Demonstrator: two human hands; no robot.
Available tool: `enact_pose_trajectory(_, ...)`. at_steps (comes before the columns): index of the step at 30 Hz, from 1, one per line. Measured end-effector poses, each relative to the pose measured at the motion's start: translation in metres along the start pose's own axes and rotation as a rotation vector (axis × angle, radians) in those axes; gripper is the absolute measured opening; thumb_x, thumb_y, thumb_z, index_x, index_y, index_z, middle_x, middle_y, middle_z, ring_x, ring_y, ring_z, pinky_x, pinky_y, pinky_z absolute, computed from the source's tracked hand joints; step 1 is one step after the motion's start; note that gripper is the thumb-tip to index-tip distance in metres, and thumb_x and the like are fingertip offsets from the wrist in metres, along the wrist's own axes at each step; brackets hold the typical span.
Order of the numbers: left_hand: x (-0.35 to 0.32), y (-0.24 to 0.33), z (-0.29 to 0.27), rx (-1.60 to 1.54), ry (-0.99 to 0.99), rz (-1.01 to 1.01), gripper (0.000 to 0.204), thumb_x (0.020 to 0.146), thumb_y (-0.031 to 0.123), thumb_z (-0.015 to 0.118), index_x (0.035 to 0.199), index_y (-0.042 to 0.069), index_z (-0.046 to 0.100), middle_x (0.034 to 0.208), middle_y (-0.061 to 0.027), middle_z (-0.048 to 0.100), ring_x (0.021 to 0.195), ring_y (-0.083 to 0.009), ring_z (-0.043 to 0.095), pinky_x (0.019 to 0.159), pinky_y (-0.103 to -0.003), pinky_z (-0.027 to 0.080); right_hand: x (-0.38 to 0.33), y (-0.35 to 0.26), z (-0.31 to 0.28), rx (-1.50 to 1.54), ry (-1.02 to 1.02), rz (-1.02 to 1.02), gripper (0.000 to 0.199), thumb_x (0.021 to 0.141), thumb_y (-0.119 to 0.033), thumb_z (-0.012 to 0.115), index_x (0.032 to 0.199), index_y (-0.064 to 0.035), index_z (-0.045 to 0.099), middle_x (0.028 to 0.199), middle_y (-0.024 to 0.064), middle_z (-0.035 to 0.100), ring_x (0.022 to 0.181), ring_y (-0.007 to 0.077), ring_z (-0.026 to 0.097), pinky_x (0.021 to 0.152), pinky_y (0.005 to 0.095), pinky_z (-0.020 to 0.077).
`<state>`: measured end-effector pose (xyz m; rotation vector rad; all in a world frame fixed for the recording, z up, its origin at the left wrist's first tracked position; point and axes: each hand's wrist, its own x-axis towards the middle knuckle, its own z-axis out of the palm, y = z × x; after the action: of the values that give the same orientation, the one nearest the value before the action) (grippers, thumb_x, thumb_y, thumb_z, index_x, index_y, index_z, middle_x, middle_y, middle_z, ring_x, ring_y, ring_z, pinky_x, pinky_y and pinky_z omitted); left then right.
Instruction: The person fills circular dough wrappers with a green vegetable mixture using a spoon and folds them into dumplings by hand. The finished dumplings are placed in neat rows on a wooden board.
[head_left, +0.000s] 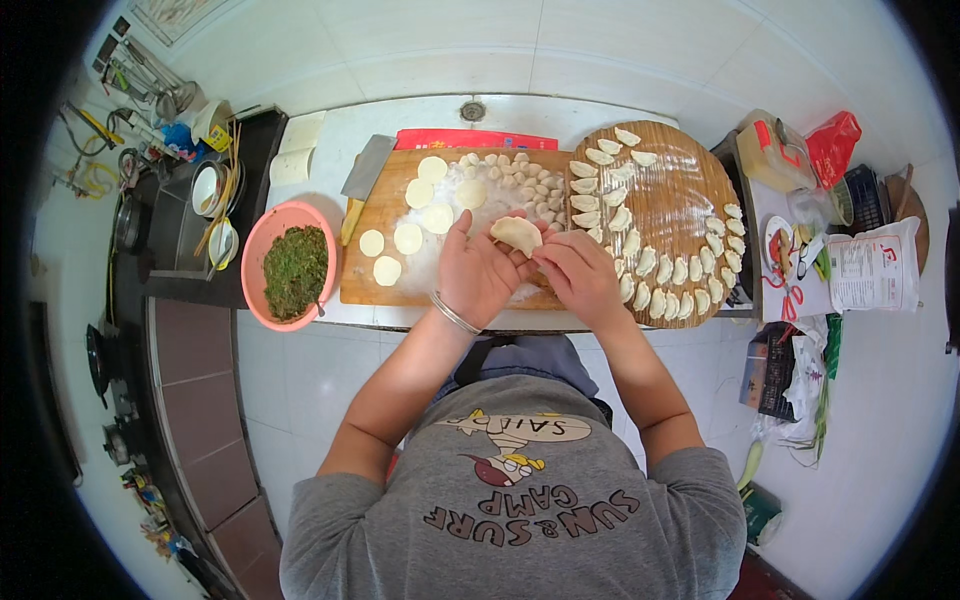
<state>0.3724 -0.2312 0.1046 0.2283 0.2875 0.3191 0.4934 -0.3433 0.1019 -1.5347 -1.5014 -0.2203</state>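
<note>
Dumpling [517, 233], pale dough crescent: cradled in left hand [483, 258], likely steadied for right hand's [584, 278] pinch. Toward brown wooden board's [360, 285] near edge.

Pale dumpling [516, 234], folded half-moon, on left fingers [509, 261], right fingers [561, 264] at edge.

Sink [172, 240]: dark, far left
Bowls [206, 188]: white, beside the sink, near chopsticks [229, 183]
Utensils [148, 78]: hanging, upper left
Cabinets [196, 340]: brown, lower left
Bag [833, 147]: red, right, beside a clear tub [773, 158]
Scissors [785, 297]: red-handled
Crate [778, 372]: black, low right
</note>
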Motion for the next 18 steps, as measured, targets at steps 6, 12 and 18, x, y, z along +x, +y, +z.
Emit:
enact_pose_trajectory(6, 0.001, -0.014, 0.004, 0.111, 0.072, 0.134, 0.063, 0.094, 0.051, 0.027, 0.124, -0.002, 0.044, 0.123, -0.0222, 0.051, 0.115, -0.0303, 0.049, 0.1, -0.043, 0.037, -0.014, -0.007, 0.01, 0.012, -0.006, 0.311, 0.017, 0.074, -0.006, 0.067, 0.088, -0.0057, 0.058, 0.081, 0.0095, 0.06, 0.073, 0.0271, 0.06, 0.06, 0.0351, 0.0491)
enact_pose_trajectory(12, -0.005, -0.005, 0.005, 0.094, 0.065, 0.092, 0.063, 0.094, 0.051, 0.026, 0.123, -0.002, 0.045, 0.125, -0.0229, 0.05, 0.114, -0.0303, 0.05, 0.1, -0.042, 0.038, 0.003, -0.013, -0.018, 0.008, -0.097, 0.19, 0.02, 0.074, -0.006, 0.065, 0.094, -0.0069, 0.061, 0.085, 0.0085, 0.061, 0.077, 0.0259, 0.061, 0.063, 0.0343, 0.0499)
enact_pose_trajectory(18, -0.006, -0.009, 0.003, 0.049, 0.023, 0.043, 0.062, 0.094, 0.05, 0.025, 0.123, -0.002, 0.045, 0.126, -0.0232, 0.049, 0.115, -0.0304, 0.05, 0.1, -0.042, 0.038, 0.005, -0.003, -0.017, 0.026, -0.124, 0.028, 0.019, 0.07, -0.004, 0.066, 0.089, -0.0066, 0.062, 0.085, 0.0065, 0.06, 0.078, 0.0255, 0.06, 0.064, 0.0339, 0.0494)
